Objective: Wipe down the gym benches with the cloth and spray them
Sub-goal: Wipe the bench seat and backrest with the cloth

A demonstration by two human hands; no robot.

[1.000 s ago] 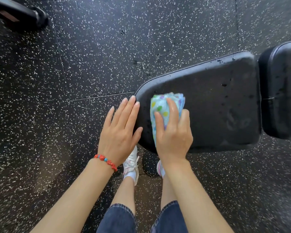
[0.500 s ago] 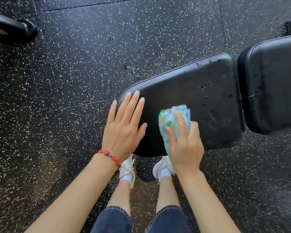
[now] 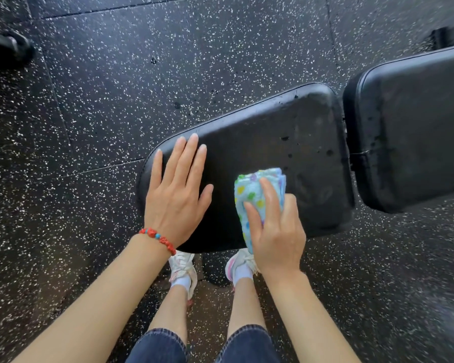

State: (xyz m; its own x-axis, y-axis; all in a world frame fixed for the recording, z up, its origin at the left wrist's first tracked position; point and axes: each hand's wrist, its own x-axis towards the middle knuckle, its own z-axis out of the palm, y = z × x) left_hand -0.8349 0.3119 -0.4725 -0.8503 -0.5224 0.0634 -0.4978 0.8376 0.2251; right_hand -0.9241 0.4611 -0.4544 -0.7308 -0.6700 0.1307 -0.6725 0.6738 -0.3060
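A black padded bench seat [image 3: 281, 137] lies in front of me, with droplets on its surface. Its back pad [image 3: 417, 121] continues to the right across a narrow gap. My left hand [image 3: 177, 195] rests flat on the seat's left end, fingers spread, a red bead bracelet on the wrist. My right hand [image 3: 275, 229] presses a folded light-blue cloth [image 3: 252, 189] with coloured dots onto the seat's near edge, fingers on top of it. No spray bottle is in view.
Black rubber floor [image 3: 116, 87] with white speckles surrounds the bench. A dark piece of equipment [image 3: 8, 48] sits at the far left edge. My feet in white shoes [image 3: 181, 268] stand under the seat's near edge.
My right hand has slid the cloth rightward and toward the near edge of the seat. My left hand has moved further onto the seat's left end.
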